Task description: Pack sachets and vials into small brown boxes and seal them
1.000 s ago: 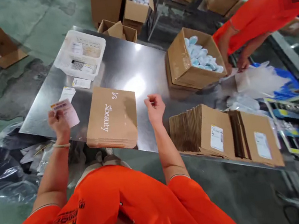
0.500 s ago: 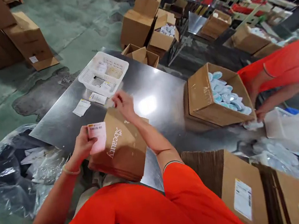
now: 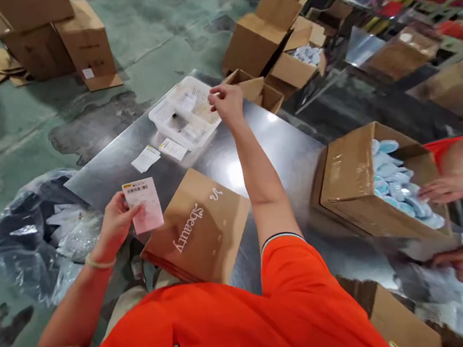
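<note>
Between the thumb and fingers of my left hand [image 3: 117, 222] is a white printed label [image 3: 143, 202] with a yellow mark and barcode. It is held up at the left corner of a stack of flat brown cardboard pieces [image 3: 209, 215] printed "beauty". My right hand [image 3: 228, 102] is at the right rim of a white divided plastic basket [image 3: 164, 109], fingertips pinched together. What they hold, if anything, I cannot make out. Two small piles of labels, one on the left [image 3: 145, 159] and one beside the basket [image 3: 172, 149], lie on the metal table [image 3: 103, 170].
On the right, a cardboard box [image 3: 351, 190] holds pale blue wrapped items [image 3: 395, 180]. A co-worker's hand [image 3: 447, 186] reaches into it; the other [image 3: 452, 263] touches clear plastic. A plastic-lined bin [image 3: 26, 241] stands left of the table, and open cartons [image 3: 252, 41] beyond it.
My right hand has moved from above the cardboard stack to the basket's right rim. My left hand has drawn the label leftward, off the stack. A co-worker's hand is now inside the box.
</note>
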Available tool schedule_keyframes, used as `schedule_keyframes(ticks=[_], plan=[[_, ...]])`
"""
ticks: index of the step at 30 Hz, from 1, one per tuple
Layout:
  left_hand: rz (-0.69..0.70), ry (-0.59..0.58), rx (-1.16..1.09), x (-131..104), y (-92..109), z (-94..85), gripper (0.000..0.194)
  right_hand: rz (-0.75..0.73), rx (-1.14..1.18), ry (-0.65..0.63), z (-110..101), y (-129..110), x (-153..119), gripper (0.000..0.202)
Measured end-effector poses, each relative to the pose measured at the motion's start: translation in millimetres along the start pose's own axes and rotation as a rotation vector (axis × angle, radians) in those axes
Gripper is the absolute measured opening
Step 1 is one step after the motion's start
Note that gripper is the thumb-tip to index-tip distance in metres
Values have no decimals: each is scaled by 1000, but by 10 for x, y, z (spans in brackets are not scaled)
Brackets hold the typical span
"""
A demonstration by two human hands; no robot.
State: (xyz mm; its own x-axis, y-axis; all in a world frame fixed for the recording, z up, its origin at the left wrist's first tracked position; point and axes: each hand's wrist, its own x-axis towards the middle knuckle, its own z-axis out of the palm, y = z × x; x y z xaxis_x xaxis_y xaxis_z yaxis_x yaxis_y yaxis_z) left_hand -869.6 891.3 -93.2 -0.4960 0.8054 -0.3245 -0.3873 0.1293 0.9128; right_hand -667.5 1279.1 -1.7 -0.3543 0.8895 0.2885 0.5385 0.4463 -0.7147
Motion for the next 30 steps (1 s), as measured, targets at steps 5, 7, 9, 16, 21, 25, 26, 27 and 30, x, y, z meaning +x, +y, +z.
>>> schedule_keyframes(ticks=[5,7,9,16,21,25,26,27,30], plan=[[150,-42,-92,250,147,225,68,191,466,-609,395,-784,-1350,33],[181,-102,-100,231,191,285,64,220,513,-686,458,-1010,-1708,38],[197,-170,-102,144,229,314,62,230,523,-625,487,-1124,-1919,45],[224,-264,-50,-121,230,55,56,281,616,-294,450,-1297,-2511,46],[79,-158,-8,-136,129,-457,50,344,596,57,502,-1561,-3050,33],[-161,-194,81,-322,-23,-992,44,367,542,256,624,-1704,-3451,29],[-233,-233,134,-387,-68,-1131,42,366,530,291,679,-1732,-3570,29],[-300,-275,193,-453,-107,-1263,40,364,513,321,744,-1758,-3699,28],[-331,-323,300,-623,-140,-1562,35,312,422,354,985,-1813,-4134,27]])
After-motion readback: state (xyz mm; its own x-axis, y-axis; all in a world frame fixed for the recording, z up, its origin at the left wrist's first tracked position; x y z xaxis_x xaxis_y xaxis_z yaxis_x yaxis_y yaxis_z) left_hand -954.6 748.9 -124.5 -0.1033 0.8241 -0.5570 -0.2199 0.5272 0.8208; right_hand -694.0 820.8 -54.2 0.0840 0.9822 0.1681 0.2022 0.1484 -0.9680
